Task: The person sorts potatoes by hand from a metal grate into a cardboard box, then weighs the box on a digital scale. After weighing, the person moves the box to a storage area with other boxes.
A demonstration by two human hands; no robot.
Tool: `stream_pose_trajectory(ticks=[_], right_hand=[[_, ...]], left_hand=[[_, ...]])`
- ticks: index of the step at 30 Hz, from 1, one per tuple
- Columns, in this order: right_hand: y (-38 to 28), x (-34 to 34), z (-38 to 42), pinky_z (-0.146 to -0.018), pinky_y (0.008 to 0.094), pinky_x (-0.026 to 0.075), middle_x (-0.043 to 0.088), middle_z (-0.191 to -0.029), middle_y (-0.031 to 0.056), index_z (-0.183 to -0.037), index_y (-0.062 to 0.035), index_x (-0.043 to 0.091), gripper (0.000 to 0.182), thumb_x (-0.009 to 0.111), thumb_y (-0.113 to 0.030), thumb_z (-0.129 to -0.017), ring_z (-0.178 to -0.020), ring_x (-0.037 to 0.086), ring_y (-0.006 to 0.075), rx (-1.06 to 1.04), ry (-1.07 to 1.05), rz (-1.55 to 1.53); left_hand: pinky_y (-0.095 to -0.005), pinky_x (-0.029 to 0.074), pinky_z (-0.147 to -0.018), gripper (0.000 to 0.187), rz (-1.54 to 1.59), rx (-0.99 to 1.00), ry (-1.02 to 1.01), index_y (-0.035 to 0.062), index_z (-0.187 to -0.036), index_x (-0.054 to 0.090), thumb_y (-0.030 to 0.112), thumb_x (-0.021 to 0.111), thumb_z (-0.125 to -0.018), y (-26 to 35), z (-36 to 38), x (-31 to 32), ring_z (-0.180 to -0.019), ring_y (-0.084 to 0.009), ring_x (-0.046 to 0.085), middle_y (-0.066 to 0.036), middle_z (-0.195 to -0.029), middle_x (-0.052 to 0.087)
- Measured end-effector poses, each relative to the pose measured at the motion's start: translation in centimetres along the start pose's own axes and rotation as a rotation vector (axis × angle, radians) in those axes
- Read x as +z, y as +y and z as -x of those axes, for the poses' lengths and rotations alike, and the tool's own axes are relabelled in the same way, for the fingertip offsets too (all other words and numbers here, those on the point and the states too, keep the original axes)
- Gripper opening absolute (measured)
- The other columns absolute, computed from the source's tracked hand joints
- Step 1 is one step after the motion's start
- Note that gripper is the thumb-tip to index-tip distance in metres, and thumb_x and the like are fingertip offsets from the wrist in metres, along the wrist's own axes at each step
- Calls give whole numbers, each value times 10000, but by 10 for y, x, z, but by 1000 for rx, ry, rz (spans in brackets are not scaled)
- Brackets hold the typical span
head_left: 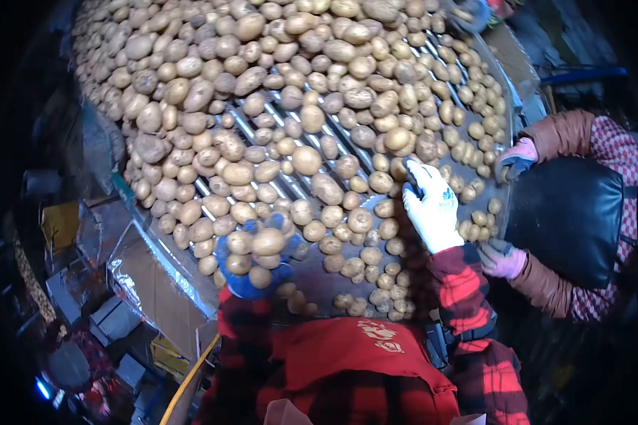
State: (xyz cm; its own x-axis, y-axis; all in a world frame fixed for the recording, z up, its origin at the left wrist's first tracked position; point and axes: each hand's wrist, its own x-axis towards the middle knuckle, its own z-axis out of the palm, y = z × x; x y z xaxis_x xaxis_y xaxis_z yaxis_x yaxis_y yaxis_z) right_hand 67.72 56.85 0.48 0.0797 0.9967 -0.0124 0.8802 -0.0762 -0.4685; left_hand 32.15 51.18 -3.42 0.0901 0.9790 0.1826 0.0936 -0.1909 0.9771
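Potatoes [306, 160] of many sizes cover a slatted metal sorting table [342, 134]. My left hand [242, 287], in a blue glove, is cupped around several potatoes [268, 241] at the table's near left edge. Its fingers show between and beside them. In a white glove with blue fingertips, my right hand [432, 205] hovers over the near right part, next to small potatoes. Its thumb and fingers are apart, and I see nothing held in it. Groups of small potatoes [372, 275] lie between my two hands on the smooth grey border.
At the right edge sits another person [549, 138] with gloved hands on the rim and a black cushion-like panel [567, 219] in front. Another hand [468, 14] shows at the top right. Cardboard [159, 283] lines the left rim. Crates [60, 227] stand lower left.
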Motion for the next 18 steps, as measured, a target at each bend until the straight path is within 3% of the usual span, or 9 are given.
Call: stream_pose_trajectory(ticks=[2,4,6,9,10,12,17,18], right_hand=[[-25,10,-12,-829,445,549,667,-1160,154,-1244,-112,665,409,658,-108,-834,-958,658,342,-127,-54,-50],[-64,21,-25,-797,440,545,670,-1074,123,-1178,-116,686,352,666,-109,-827,-914,653,339,-301,-114,-133],[-95,49,-42,-766,411,539,678,-1052,93,-1140,-117,702,309,666,-110,-833,-905,662,310,-486,-98,-127],[-135,99,-55,-743,436,514,653,-1017,111,-1141,-120,675,294,617,-105,-854,-886,644,309,-716,-154,35],[-147,119,-50,-699,450,493,638,-983,111,-1156,-130,664,286,579,-107,-884,-844,634,293,-727,-141,211],[-159,130,-54,-709,448,499,643,-998,112,-1167,-129,663,296,584,-114,-882,-856,639,294,-728,-191,229],[-155,127,-68,-749,442,520,665,-1055,116,-1214,-126,657,340,604,-142,-878,-905,659,299,-686,-353,320],[-143,123,-61,-790,430,532,674,-1095,123,-1252,-121,653,385,630,-156,-870,-952,670,297,-579,-258,49]], left_hand=[[-419,541,-921,492,-521,-139,-287,66,-1308,667,212,693,-839,5,16,1,-1101,-241,655,-79,-1198,706],[-363,569,-830,359,148,-388,-127,42,-1267,622,204,633,-947,2,16,11,-980,-168,651,-51,-1132,680],[-380,569,-861,365,312,-482,-57,31,-1256,616,239,629,-957,-7,28,12,-1019,-189,657,-67,-1160,680],[-406,570,-907,388,21,-404,0,13,-1241,606,293,624,-972,-50,73,5,-1076,-220,666,-91,-1201,680],[-415,570,-923,399,-218,-334,-4,8,-1236,603,311,622,-977,-74,100,5,-1095,-230,669,-99,-1215,680],[-432,570,-954,424,-540,-221,-18,-4,-1225,596,346,618,-987,-88,121,-1,-1134,-251,674,-115,-1243,680],[-454,559,-973,462,-434,84,-103,-3,-1370,516,283,587,-1014,-4,35,1,-1160,-270,651,-109,-1269,673],[-469,560,-973,459,-126,-8,-45,6,-1372,515,286,583,-1015,7,24,5,-1156,-283,649,-111,-1278,664]])
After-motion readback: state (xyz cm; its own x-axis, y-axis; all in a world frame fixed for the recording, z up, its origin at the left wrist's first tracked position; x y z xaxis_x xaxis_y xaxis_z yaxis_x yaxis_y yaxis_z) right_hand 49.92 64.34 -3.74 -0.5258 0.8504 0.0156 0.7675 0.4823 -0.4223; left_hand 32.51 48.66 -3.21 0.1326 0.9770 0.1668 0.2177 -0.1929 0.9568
